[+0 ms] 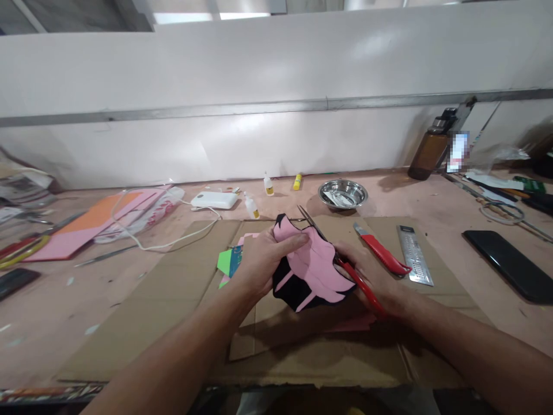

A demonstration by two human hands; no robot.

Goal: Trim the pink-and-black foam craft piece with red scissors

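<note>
My left hand (262, 256) pinches a pink and black foam cutout (313, 259), thumb on its pink face. The piece has a wavy outline with black along its edges and between the pink strips. In my right hand (367, 274) is a pair of red-handled scissors (365, 291), with the blades pointing up and away along the cutout's far right edge. Part of the blades is hidden behind the foam. Below both hands lies a brown cardboard sheet (173, 305). Green and blue pieces (228, 262) lie just left of my left hand.
A red utility knife (382, 251) and a metal ruler (415, 253) lie to the right, beyond them a black phone (510, 265). Behind stand a steel bowl (343, 195), small glue bottles (251, 206), a yellow glue stick (298, 182) and a brown bottle (427, 151). Foam sheets (95, 222) lie left.
</note>
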